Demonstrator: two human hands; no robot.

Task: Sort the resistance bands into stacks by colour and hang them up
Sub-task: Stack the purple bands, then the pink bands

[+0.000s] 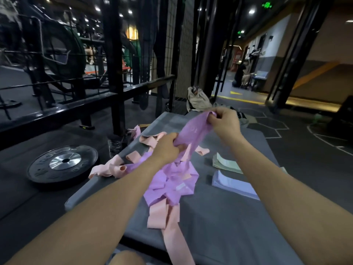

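both hands hold one purple band [193, 131] stretched above the grey desk [219, 217]. left hand [167, 147] grips its lower end, fingers curled round the fabric; right hand [225, 121], at 1 o'clock from the left, pinches the upper end between thumb and fingers. band runs taut between the two grips, clear of the desk. at 6 o'clock below the left hand lies a loose heap of purple bands [170, 184] mixed with pink bands [164, 217]. at 3 o'clock, well apart from the heap, a pale green stack [225, 164] and a lavender stack [233, 183] lie flat. a weight plate [63, 163] rests on the floor at 9 o'clock.
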